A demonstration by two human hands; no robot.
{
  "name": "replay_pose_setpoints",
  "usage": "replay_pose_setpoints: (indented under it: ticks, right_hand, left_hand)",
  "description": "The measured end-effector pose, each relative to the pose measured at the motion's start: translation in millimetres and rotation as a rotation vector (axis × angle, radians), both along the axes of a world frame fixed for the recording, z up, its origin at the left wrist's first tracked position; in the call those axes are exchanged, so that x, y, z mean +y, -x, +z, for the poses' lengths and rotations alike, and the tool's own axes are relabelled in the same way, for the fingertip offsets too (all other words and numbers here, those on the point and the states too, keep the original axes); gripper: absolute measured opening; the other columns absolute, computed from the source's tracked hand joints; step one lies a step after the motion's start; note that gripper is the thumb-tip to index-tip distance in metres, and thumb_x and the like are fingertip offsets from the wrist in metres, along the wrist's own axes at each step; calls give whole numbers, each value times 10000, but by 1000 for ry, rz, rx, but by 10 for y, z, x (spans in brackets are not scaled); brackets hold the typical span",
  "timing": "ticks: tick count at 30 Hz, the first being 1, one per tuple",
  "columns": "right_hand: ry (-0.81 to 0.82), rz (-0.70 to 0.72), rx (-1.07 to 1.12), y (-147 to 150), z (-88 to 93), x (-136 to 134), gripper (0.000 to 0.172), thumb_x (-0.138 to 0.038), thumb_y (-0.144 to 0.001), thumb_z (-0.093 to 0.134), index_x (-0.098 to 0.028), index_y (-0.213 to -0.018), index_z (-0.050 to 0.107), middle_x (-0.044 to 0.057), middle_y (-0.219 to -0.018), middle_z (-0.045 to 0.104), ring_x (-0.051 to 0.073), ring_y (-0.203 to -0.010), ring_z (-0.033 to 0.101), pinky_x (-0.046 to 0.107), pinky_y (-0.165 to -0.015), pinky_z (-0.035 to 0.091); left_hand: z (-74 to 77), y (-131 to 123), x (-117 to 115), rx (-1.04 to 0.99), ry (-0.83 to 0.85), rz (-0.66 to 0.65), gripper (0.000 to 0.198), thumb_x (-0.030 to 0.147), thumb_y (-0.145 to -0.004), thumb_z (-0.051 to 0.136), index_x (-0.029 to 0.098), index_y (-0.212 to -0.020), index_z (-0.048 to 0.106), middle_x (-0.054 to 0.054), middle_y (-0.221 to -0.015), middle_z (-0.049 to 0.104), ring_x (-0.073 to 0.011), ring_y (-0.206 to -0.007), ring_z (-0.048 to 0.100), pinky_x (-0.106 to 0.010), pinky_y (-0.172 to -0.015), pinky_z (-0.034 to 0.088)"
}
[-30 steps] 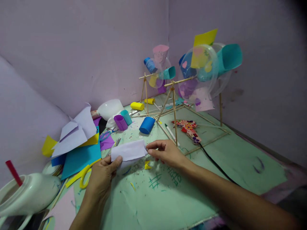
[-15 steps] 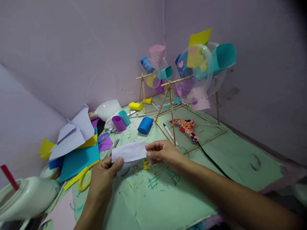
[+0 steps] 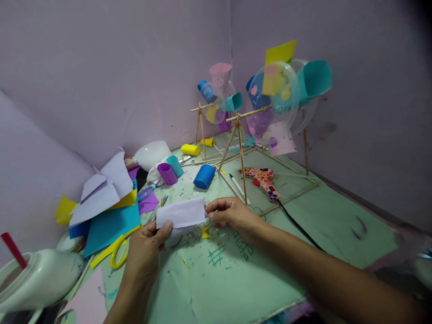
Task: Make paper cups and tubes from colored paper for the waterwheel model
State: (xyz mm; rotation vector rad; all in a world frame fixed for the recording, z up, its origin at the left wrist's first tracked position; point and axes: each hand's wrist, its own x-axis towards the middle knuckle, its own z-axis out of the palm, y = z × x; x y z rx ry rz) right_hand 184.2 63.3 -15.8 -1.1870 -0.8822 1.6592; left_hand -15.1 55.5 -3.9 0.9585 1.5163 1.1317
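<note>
A folded strip of white paper is held between my two hands above the green table. My left hand grips its left end, the thumb lying on the front face. At the right end, my right hand pinches the paper's edge between thumb and fingers. Behind the left hand lie yellow-handled scissors, their blades partly covered by the hand and paper. A small yellow scrap rests just below the strip. Beyond the paper lies a blue paper tube.
Stick-framed wheels with coloured paper cups stand at the back right. A flowered glue gun with a black cord lies inside the nearer frame. Purple and teal tubes, stacked paper and a white pot are on the left.
Almost nothing differs. Both hands keep hold of the white paper, which has shifted very slightly to the left.
</note>
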Motion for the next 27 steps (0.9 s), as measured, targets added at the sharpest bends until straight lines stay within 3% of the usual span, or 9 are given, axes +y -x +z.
replay_pose_setpoints:
  ticks: [6, 16, 20, 27]
  right_hand:
    - [-32, 49, 12, 1, -57, 5, 201, -126, -538, 686, -131, -739, 676, -12, -618, 628, 60, -475, 501, 207, -501, 400]
    - [-117, 40, -40, -8, -101, 16, 236, -218, -506, 731, -133, -714, 658, -19, -532, 590, 91, -491, 530, 228, -532, 401]
    - [-186, 40, -39, -6, -131, 18, 324, -240, -527, 732, -125, -826, 685, -7, -615, 616, 93, -536, 539, 235, -565, 415]
    - [-182, 7, 8, 8, -139, 12, 355, -257, -529, 748, -110, -845, 679, -17, -594, 598, 90, -522, 527, 242, -567, 415]
  left_hand:
    - [6, -14, 5, -3, 10, 1, 382, 349, -439, 784, 108, -723, 697, 14, -495, 562, -105, -458, 440, -232, -457, 332]
    - [-12, -20, 4, 3, 10, -27, 324, 331, -453, 779, 115, -674, 682, 48, -448, 457, -100, -458, 414, -226, -454, 323]
    - [-17, -15, 11, 12, -7, -20, 319, 349, -459, 781, 114, -644, 672, 54, -441, 443, -69, -423, 353, -210, -426, 283]
    - [-22, -57, 7, -54, 31, -40, 289, 305, -441, 789, 118, -632, 678, 40, -419, 462, -124, -461, 469, -241, -467, 373]
